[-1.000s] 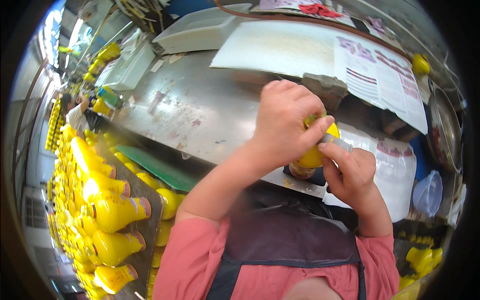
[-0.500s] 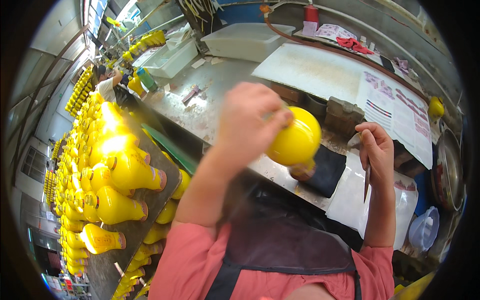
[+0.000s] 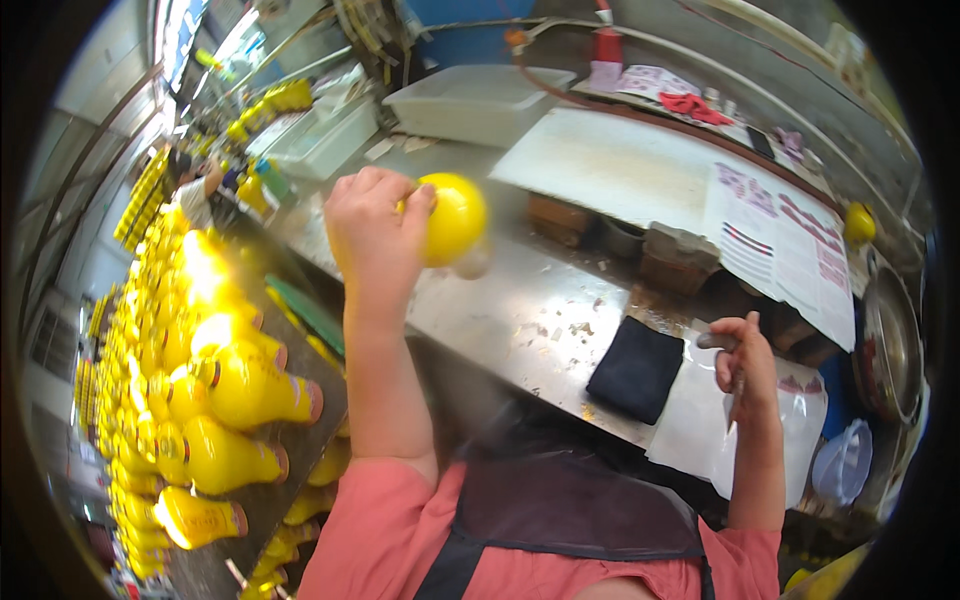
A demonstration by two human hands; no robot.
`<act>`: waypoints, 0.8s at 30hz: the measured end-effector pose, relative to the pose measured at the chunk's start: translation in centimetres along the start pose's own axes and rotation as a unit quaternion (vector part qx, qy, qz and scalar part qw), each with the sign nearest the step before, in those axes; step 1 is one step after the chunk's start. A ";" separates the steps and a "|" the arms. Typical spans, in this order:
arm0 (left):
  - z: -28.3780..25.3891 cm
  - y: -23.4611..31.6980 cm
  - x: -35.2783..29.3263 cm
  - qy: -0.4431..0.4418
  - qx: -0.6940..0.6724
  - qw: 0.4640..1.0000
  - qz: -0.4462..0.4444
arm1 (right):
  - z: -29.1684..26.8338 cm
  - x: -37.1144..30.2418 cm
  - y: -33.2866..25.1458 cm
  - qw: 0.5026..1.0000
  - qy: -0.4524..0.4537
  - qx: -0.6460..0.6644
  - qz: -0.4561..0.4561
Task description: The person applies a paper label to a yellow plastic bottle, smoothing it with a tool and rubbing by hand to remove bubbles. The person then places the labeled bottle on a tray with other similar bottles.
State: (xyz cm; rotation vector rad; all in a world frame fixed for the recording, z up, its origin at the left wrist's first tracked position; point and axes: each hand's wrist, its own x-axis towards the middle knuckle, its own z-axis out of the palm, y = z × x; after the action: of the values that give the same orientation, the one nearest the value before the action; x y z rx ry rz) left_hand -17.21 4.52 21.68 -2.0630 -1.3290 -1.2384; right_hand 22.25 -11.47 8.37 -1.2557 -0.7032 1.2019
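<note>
My left hand [image 3: 378, 225] is closed on a glossy yellow bottle [image 3: 455, 215], raised over the metal worktop at its left part. The fingers wrap the near end, and the bottle's narrower, pale end points down and right, blurred. On the right, my right hand [image 3: 748, 368] is closed around a slim tool with a greyish rounded end and a thin pointed end; its kind I cannot make out. Below that hand lie white sheets [image 3: 690, 430] at the worktop's front edge. A folded black cloth [image 3: 637, 370] rests between the two hands, touched by neither.
Many yellow bottles [image 3: 235, 455] crowd a dark board at left. White plastic bins [image 3: 480, 105] stand at the back. A white board [image 3: 600, 160] with printed sheets rests on bricks [image 3: 678, 258]. A pale blue basket [image 3: 842, 462] and a metal pan [image 3: 893, 345] sit at right.
My left hand has carried the yellow bottle left, away from the black cloth, which now shows whole. My right hand stays near the white sheets, its fingers shifted on the slim tool.
</note>
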 end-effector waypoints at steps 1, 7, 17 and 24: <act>-0.8 0.0 -0.7 0.002 -0.035 0.999 -0.022 | 0.0 0.4 -0.3 1.000 0.011 -0.012 0.011; -10.1 0.8 -4.6 0.024 -0.252 0.960 -0.123 | 2.6 3.4 -3.2 0.989 -0.131 -0.062 -0.037; -33.0 4.6 -12.1 0.037 0.113 0.978 -0.170 | 11.1 8.6 -6.0 0.964 -0.258 -0.028 -0.064; -44.2 6.4 -17.1 0.075 0.521 0.797 -0.295 | 17.0 9.1 -5.5 0.924 -0.371 -0.066 -0.061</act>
State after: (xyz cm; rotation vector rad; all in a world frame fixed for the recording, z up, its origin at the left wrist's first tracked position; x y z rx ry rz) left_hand -34.94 -38.68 31.82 -0.7735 -2.0108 -0.5399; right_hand 10.80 3.24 15.75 -0.8184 -1.4116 1.5499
